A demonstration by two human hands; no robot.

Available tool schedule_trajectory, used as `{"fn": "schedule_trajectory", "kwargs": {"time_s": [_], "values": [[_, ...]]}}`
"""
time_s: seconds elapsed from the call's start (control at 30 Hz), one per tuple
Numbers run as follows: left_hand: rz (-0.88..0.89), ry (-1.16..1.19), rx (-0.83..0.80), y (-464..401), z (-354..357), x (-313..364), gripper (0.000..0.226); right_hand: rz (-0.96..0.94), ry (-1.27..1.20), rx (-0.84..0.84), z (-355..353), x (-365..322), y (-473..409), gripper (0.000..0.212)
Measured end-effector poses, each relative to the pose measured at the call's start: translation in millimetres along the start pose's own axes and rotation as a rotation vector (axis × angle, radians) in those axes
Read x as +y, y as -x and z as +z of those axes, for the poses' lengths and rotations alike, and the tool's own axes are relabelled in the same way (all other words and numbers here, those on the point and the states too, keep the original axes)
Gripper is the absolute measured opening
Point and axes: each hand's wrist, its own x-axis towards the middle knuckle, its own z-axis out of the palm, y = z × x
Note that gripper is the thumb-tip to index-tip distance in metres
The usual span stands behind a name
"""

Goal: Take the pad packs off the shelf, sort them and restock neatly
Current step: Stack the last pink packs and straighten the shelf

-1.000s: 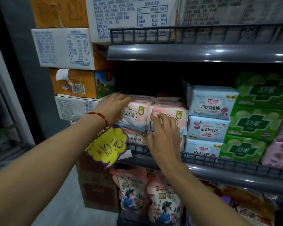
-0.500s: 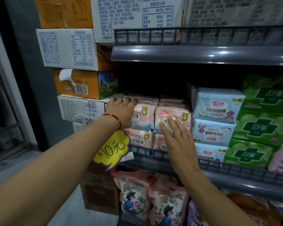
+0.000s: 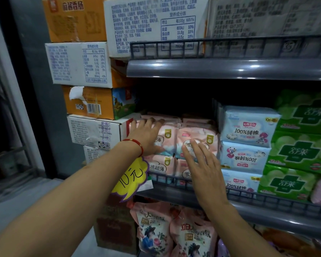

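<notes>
Shelf of pink pad packs

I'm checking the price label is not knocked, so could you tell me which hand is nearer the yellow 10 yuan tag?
Left. The left hand rests on the pink packs directly above the yellow tag; the right hand lies farther right.

Left hand flat on upper-left pink pad pack; right hand, fingers straight, on neighbouring pink packs. Blue packs just right, same shelf.
</notes>
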Motion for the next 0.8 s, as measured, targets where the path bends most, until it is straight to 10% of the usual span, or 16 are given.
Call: {"fn": "schedule_trajectory", "kwargs": {"time_s": [0.47, 0.8], "values": [[0.060, 0.063, -0.042, 1, -13, -7, 0.111, -0.063, -0.001, 0.071, -7, -5, 4, 0.093], [0.147, 0.166, 0.254, 47, -21, 27, 0.087, -0.085, 0.001, 0.068, -15, 7, 12, 0.091]]}}
